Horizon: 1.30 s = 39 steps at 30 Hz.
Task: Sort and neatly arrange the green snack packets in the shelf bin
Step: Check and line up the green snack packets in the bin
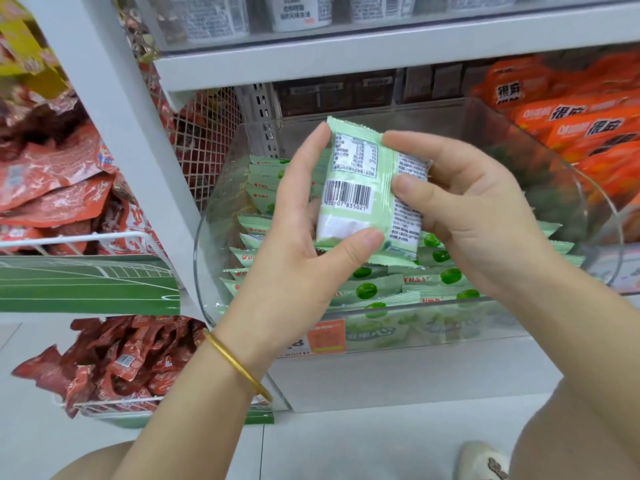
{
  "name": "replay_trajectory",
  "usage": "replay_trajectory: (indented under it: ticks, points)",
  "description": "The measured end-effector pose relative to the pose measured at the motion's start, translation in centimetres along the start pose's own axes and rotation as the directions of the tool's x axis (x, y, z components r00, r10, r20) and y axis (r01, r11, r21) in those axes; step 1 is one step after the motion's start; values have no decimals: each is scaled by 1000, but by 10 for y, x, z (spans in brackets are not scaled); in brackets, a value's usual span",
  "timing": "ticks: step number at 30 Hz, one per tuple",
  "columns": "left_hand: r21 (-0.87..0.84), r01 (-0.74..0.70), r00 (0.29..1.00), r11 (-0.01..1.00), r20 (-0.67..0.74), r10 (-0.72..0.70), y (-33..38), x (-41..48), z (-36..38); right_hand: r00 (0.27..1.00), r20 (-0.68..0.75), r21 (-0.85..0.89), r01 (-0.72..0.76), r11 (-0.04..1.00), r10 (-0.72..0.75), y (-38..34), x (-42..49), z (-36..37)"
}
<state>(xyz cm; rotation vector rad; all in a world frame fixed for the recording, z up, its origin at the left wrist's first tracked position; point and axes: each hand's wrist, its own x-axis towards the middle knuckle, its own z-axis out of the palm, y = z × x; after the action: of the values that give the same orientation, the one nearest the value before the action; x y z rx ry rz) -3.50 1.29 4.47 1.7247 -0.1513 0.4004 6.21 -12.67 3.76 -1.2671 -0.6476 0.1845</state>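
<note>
green packet (360,188) between both hands, above bin (398,308)

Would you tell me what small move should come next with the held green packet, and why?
Probably flip the green packet front-side out: left hand and right hand hold it above the clear bin with its barcode back showing, while the stacked packets show printed fronts.

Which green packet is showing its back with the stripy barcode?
The held packet, gripped between the left hand and right hand over the clear bin. The packets in the bin show fronts with green balls.
</note>
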Motion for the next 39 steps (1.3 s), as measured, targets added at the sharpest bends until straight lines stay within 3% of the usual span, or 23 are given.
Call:
replay_trajectory:
  ticks: [3,6,11,14,18,21,24,27,30,32,34,36,39]
  points:
    - [19,23,1000,1000,-1,-23,0,0,0,1000,-17,-37,-1,999,0,1,-1,0]
    - [-21,74,993,997,-94,-75,-4,2,0,999,-33,-52,-14,999,13,1,-1,1]
    - [-341,171,917,924,-287,-276,-4,8,-7,994,-31,39,-105,994,106,2,3,-4]
    - [-379,238,875,894,-315,-367,-4,11,-17,989,61,57,-137,989,134,3,4,-4]
    - [-375,310,838,874,-326,-437,-8,12,-26,991,88,-138,-90,986,103,9,8,-3]
    - [-447,299,814,843,-341,-469,-6,16,-31,977,204,-199,-24,980,65,5,13,4]
    - [-477,295,823,828,-314,-474,-2,20,-35,980,197,-425,81,902,5,5,22,17]
    - [-321,303,831,898,-373,-413,-2,24,-41,994,54,-505,112,856,-98,13,33,29]
    - [160,254,853,954,-501,-143,-12,21,-41,992,-36,-568,82,819,-124,17,43,32]
    - [557,235,909,797,-416,22,-24,18,-40,988,-43,-676,79,733,-146,19,52,36]
    - [795,205,962,571,-272,34,-36,17,-41,986,-12,-774,98,626,-169,23,62,42]
    - [885,203,979,419,-179,-97,-42,17,-41,990,28,-857,94,507,-137,25,70,50]
    - [916,218,964,337,-148,-222,-44,15,-37,991,102,-917,128,377,-89,23,78,61]
